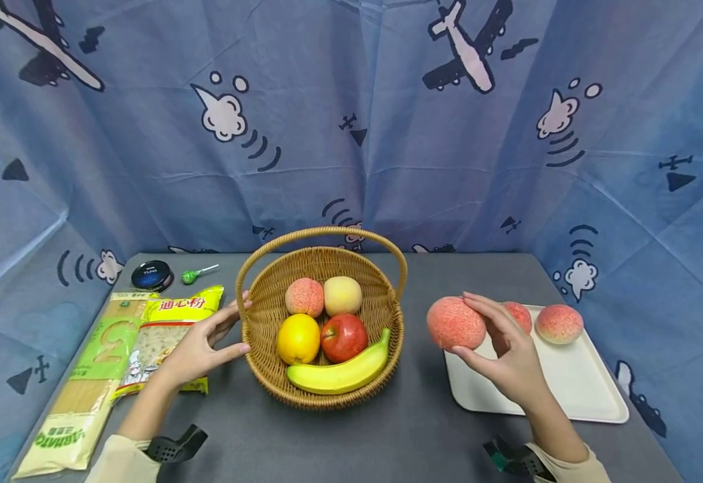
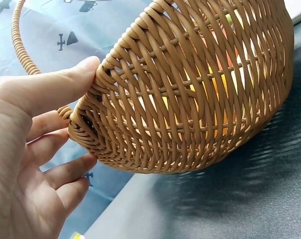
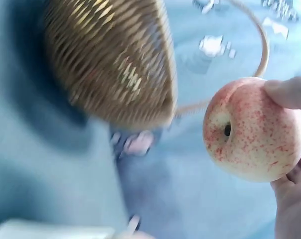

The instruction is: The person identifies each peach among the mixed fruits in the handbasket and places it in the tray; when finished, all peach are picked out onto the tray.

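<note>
A wicker basket (image 1: 267, 282) (image 2: 200, 99) (image 3: 110, 59) with a hoop handle stands mid-table. Inside lie two peaches (image 1: 305, 297), an orange (image 1: 298, 339), a red apple (image 1: 343, 337) and a banana (image 1: 339, 372). My left hand (image 1: 203, 342) (image 2: 36, 144) rests against the basket's left rim, thumb on the edge, fingers straight. My right hand (image 1: 502, 349) (image 3: 295, 164) holds a pink speckled peach (image 1: 455, 324) (image 3: 255, 130) just above the table, between the basket and a white tray (image 1: 575, 389). Two more peaches (image 1: 559, 323) lie on the tray.
Left of the basket lie a yellow macaroni bag (image 1: 173, 325) and a long spaghetti pack (image 1: 88, 376). A dark round tin (image 1: 151, 275) and a green lollipop (image 1: 191, 275) sit at the back left. Blue printed cloth walls the table on three sides.
</note>
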### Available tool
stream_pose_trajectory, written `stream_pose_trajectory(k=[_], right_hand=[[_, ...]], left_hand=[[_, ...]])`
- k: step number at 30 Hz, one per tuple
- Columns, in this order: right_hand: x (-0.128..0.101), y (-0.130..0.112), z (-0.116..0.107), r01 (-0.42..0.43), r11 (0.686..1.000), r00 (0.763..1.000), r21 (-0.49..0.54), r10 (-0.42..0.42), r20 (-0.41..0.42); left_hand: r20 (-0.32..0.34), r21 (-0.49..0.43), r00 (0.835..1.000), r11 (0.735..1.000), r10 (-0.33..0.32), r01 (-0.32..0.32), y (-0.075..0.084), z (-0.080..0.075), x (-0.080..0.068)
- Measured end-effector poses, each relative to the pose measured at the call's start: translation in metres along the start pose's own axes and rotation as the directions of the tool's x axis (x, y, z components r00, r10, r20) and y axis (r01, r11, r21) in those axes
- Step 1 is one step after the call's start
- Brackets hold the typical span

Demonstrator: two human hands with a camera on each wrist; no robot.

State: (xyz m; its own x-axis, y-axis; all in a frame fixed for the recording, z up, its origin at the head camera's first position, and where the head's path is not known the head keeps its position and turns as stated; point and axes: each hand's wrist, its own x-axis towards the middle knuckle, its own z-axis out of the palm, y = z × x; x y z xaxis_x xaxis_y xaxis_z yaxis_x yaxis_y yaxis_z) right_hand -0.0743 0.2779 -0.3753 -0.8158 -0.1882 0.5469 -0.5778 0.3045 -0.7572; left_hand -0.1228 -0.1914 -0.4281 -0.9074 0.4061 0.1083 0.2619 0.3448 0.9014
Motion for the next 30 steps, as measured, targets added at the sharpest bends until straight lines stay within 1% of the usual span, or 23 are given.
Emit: stream_pose_trajectory(k=[1,5,8,13,17,20,23,27,30], right_hand=[[-0.005,0.005,-0.005,-0.004,1.000,1.000,-0.009,0.004,-0.014],[-0.029,0.026,-0.021,-0.089,0.991,0.995,-0.103,0.084,-0.054],[-0.046,0.041,-0.028,-0.174,0.969,0.984,-0.178,0.162,-0.077],[-0.065,0.068,-0.033,-0.209,0.962,0.977,-0.176,0.196,-0.086],[-0.071,0.084,-0.032,-0.246,0.951,0.969,-0.186,0.234,-0.084],[-0.073,0.090,-0.031,-0.258,0.946,0.966,-0.198,0.248,-0.077],[-0.075,0.092,-0.031,-0.243,0.951,0.970,-0.192,0.237,-0.053],[-0.075,0.093,-0.032,-0.206,0.971,0.978,-0.119,0.209,0.011],[-0.075,0.093,-0.033,-0.197,0.977,0.978,-0.075,0.202,0.057]], left_hand=[[0.000,0.009,1.000,1.000,-0.002,0.002,0.000,0.000,0.000],[0.004,0.019,1.000,1.000,-0.005,0.005,0.001,-0.001,0.000],[0.006,0.007,1.000,1.000,0.006,-0.007,0.000,-0.001,-0.001],[0.009,-0.023,1.000,0.999,0.029,-0.029,-0.001,0.000,-0.001],[0.007,-0.033,0.999,0.999,0.034,-0.034,-0.001,0.001,0.000],[0.006,-0.031,1.000,0.999,0.029,-0.029,-0.001,0.001,0.000],[0.009,-0.025,1.000,0.999,0.021,-0.021,-0.002,0.001,0.000],[0.009,0.001,1.000,1.000,0.001,-0.001,-0.002,0.000,0.000],[0.007,0.026,1.000,1.000,-0.015,0.015,-0.002,-0.001,-0.001]])
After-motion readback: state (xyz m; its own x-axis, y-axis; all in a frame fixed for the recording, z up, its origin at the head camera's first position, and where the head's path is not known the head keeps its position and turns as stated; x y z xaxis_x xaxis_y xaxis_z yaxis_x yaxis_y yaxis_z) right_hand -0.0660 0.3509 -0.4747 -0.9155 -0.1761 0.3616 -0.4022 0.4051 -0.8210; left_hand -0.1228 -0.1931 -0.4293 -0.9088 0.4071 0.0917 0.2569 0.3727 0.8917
